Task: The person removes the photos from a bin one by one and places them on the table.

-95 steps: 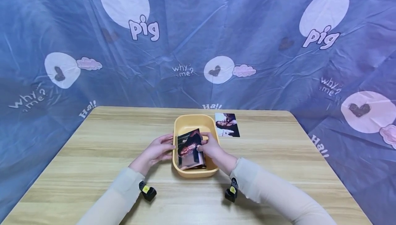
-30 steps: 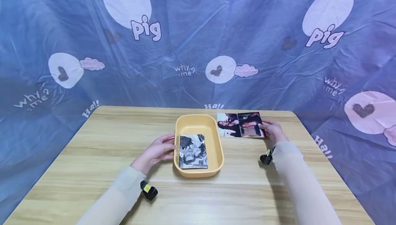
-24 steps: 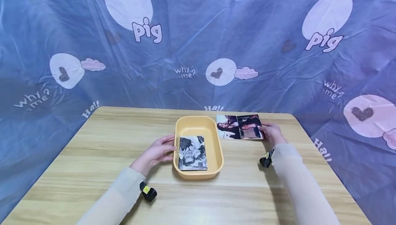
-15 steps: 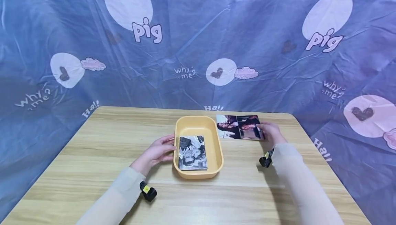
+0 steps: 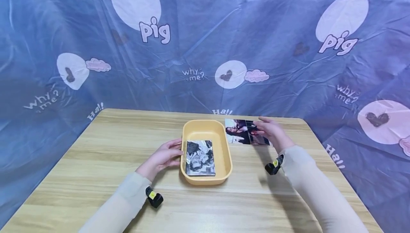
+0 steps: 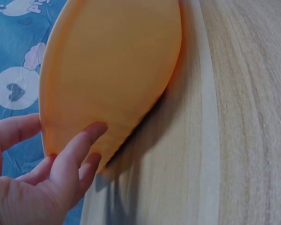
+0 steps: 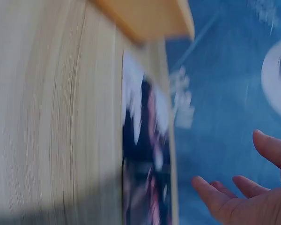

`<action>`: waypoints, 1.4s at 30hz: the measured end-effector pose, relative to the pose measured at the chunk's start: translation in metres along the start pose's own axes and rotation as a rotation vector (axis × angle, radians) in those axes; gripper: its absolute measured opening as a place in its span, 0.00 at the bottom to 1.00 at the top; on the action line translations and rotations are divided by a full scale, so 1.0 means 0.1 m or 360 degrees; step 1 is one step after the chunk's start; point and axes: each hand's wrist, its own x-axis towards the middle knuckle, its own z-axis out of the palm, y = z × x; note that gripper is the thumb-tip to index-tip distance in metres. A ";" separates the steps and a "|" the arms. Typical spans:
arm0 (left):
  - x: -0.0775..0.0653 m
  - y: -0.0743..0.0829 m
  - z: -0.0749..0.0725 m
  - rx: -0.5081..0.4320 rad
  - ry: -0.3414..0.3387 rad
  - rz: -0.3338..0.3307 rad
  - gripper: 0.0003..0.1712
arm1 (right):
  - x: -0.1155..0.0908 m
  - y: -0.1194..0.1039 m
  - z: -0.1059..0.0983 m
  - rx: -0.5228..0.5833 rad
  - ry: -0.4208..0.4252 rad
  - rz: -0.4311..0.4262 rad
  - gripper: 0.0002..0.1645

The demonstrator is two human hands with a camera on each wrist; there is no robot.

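Observation:
My left hand (image 5: 163, 156) holds the left side of a yellow plastic tub (image 5: 226, 162); in the left wrist view the thumb hooks over the rim while other fingers (image 6: 68, 164) lie against the outer wall. A black-and-white photo (image 5: 200, 158) lies in the tub, towards its near left. Over the table at the back right hovers my right hand (image 5: 272, 131), fingers spread and holding nothing. Below it, two colour photos lie side by side: the left photo (image 5: 236, 132) beside the tub, and a darker right photo (image 5: 258, 139) partly hidden by the hand.
The tub and photos stand on a light wooden table (image 5: 105, 147). A blue printed cloth (image 5: 192, 48) hangs behind the table's back edge and around both sides. Each wrist wears a small black camera, the left camera (image 5: 154, 198) and right camera (image 5: 273, 167).
The right hand carried the darker colour photo from the tub to the table beside the first, then let go and rose up and leftward. The left hand stayed at the tub.

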 end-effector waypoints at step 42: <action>0.00 0.00 0.01 -0.0010 -0.0013 0.0018 0.41 | -0.58 0.41 1.83 -0.0136 -0.0056 0.0114 0.47</action>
